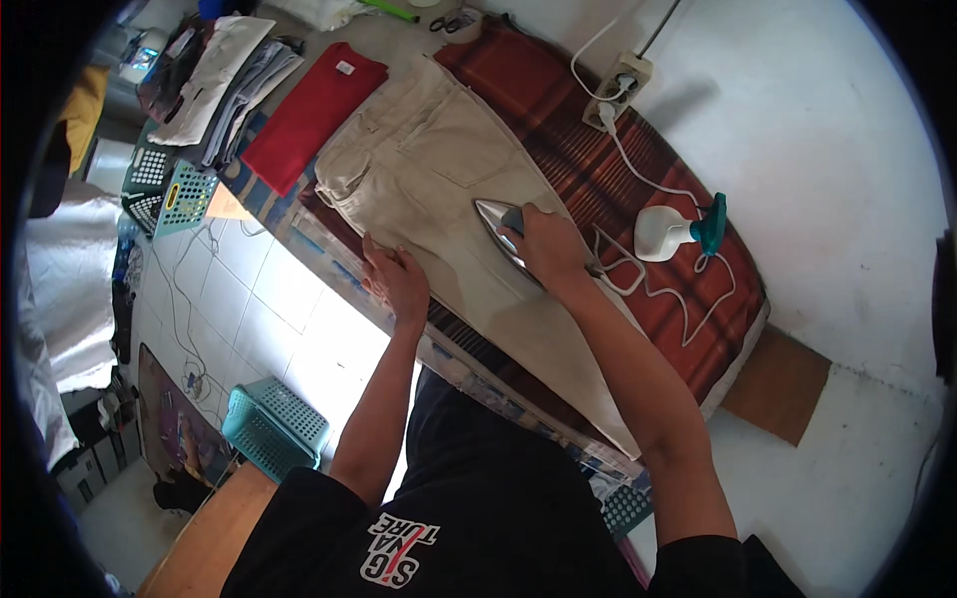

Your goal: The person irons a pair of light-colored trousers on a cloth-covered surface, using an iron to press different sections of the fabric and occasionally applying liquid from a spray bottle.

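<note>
Beige trousers [478,247] lie flat along a padded table covered with red plaid cloth [553,105]. My right hand [549,243] grips the handle of an electric iron [499,217], whose soleplate rests on the trouser leg below a back pocket. Its pale cord loops over the cloth to the right. My left hand [396,276] is at the near edge of the trousers, below the waistband, fingers somewhat spread; whether it pinches the fabric is not visible. A white spray bottle with a teal trigger head [665,232] lies on its side right of the iron.
A folded red shirt [314,112] and a stack of folded clothes [224,82] lie at the upper left. A power strip [619,90] with two plugs sits by the wall. Scissors [446,25] lie at the top. Teal plastic baskets [273,426] stand on the tiled floor.
</note>
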{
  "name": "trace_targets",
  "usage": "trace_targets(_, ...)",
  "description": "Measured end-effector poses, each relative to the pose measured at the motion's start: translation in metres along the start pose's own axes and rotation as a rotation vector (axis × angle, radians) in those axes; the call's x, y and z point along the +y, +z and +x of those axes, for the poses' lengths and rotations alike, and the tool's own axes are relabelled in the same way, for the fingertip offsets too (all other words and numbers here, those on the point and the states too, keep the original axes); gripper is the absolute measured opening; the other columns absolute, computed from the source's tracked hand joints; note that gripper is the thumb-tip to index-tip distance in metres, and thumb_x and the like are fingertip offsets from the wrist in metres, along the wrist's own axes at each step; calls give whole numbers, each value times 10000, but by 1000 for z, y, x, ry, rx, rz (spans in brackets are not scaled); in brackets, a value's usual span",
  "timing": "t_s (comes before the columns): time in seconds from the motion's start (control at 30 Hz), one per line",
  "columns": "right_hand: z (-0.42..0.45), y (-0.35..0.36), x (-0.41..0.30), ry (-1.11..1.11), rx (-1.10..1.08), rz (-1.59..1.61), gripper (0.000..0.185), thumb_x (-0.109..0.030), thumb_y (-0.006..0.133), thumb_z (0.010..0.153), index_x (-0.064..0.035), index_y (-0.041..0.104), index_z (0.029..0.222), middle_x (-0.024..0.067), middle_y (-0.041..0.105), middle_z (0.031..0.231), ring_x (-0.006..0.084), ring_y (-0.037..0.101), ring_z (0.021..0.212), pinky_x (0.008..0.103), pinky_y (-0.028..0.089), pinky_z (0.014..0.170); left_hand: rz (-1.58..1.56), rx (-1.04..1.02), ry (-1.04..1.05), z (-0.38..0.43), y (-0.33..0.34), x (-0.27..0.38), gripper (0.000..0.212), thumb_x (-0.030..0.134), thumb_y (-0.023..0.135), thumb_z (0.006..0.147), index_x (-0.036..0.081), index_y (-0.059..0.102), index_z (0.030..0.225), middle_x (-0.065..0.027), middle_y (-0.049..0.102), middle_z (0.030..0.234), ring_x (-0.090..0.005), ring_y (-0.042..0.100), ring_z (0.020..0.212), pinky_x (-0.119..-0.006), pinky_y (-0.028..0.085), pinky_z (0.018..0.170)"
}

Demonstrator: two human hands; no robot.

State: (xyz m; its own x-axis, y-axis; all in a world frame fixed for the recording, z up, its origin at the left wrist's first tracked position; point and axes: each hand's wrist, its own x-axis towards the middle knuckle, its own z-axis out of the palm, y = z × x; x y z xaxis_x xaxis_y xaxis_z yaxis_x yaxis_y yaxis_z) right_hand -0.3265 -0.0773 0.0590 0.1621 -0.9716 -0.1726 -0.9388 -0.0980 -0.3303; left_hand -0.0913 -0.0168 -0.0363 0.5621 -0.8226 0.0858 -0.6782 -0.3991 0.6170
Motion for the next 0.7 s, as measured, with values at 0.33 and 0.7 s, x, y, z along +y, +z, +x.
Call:
trace_targets(0.33,-19,6,7,-155,-48,-50,541,-568,741,975,-36,692,1063,232,764,867,443,764,818,553,599,766,-84,210,120,-3,13,-33,546,111,681,1018,28,484,1520,-38,601,949,-284,623,1034,-550,390,968)
trace_targets(0.7,38,9,-5,-378,-33,-127,525,-547,774,951,-49,686,1091,217,784,933,434,778,901,539,607,786,-69,269,142,-7,20,-42,249,108,687,1019,49,504,1178,-98,661,1297,-332,632,1150,-539,386,967)
